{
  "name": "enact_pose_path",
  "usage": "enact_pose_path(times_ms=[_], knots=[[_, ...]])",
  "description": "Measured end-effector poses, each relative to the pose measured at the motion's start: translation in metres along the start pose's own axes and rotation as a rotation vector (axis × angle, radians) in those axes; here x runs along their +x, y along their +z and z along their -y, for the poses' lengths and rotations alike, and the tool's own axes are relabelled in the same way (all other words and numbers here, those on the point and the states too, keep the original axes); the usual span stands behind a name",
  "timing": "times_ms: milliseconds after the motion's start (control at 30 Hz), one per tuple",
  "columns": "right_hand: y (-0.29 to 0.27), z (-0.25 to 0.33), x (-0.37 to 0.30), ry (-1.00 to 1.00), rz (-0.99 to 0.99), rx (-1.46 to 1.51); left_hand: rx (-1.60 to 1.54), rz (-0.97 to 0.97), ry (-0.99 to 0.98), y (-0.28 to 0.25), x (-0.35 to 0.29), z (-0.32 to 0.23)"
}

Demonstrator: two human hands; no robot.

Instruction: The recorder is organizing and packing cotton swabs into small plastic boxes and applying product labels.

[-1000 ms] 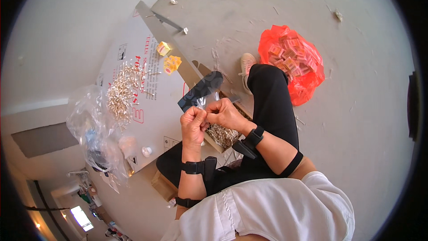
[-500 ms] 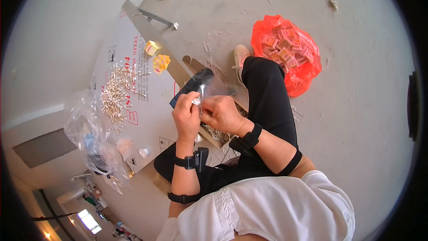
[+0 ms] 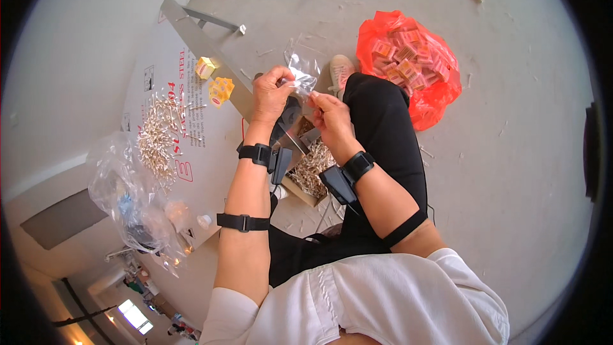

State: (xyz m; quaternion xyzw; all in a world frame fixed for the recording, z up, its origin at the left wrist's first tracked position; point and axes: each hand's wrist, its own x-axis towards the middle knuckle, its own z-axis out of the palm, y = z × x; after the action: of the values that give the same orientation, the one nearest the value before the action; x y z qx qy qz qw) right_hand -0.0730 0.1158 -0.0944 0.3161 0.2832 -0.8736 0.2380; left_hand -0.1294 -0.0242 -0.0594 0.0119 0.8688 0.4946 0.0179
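Observation:
A small clear plastic bag (image 3: 304,71) is stretched between my two hands, shiny and crinkled, over the gap beside the table. My left hand (image 3: 272,96) pinches its left side with fingers and thumb. At the bag's lower right edge, my right hand (image 3: 332,115) grips the film between thumb and fingers. Below my hands, by my lap, a cardboard box (image 3: 310,199) holds a heap of loose cotton swabs (image 3: 313,167). Something dark (image 3: 288,115) lies partly hidden behind my left hand.
The table (image 3: 220,144) at left bears a pile of cotton swabs (image 3: 156,140), a yellow box (image 3: 205,68), yellow cards (image 3: 221,91) and a large clear bag (image 3: 128,198). Right of my knee, a red plastic bag (image 3: 429,112) holds pink packs (image 3: 408,61). Swabs litter the floor.
Both hands have moved forward, away from my body, and somewhat apart. The clear bag now shows spread between them, where before it was bunched and blurred.

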Motion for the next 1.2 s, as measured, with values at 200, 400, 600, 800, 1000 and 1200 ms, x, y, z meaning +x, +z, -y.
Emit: enact_pose_path(times_ms=[200, 400, 600, 800, 1000, 1200], knots=[[0.001, -0.006, 0.011, -0.023, -0.042, 0.018, 0.065, 0.119, -0.019, -0.002, 0.001, 0.010], [0.007, -0.010, 0.002, -0.066, -0.034, -0.081, 0.118, 0.156, 0.025, -0.016, -0.006, 0.007], [0.010, -0.014, -0.006, -0.139, -0.055, -0.127, 0.151, 0.224, 0.015, -0.033, -0.013, -0.005], [0.018, -0.019, -0.021, -0.283, -0.089, -0.253, -0.257, 0.137, -0.215, -0.039, -0.023, -0.008], [0.019, -0.037, -0.027, -0.179, 0.007, -0.157, -0.105, 0.111, -0.188, -0.048, -0.030, -0.006], [0.010, -0.066, -0.021, -0.512, 0.003, -0.590, -0.005, 0.143, -0.255, -0.061, -0.044, -0.002]])
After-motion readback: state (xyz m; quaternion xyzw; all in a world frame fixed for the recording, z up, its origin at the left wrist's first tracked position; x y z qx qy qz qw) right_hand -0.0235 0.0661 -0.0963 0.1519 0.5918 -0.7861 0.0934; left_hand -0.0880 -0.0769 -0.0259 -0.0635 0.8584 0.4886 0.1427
